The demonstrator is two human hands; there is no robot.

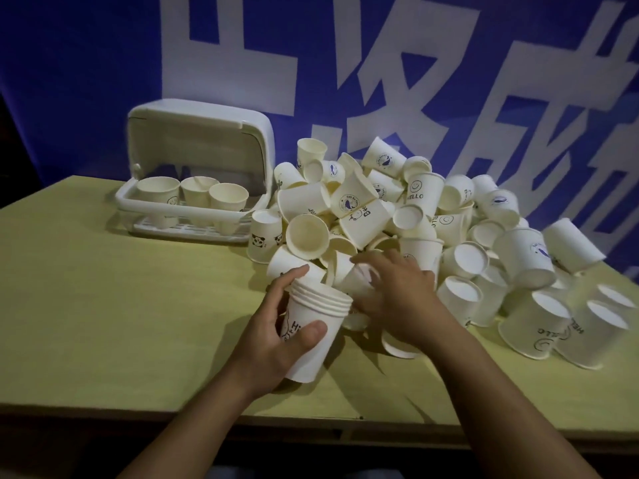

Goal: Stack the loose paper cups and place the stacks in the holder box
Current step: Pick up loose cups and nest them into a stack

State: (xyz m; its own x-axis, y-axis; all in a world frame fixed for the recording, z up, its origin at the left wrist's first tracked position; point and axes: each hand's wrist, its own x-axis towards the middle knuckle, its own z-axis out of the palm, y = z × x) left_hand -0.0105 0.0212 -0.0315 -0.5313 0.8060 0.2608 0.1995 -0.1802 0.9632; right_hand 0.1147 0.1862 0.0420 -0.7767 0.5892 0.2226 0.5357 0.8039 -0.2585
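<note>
Head view: left hand [276,335] grips stacked cups [313,335]; right hand [397,299] grasps a loose cup [359,281].

"HELLO" stands under a smiley on an upright cup [422,192] — and upside down on a tipped cup [532,326].
</note>
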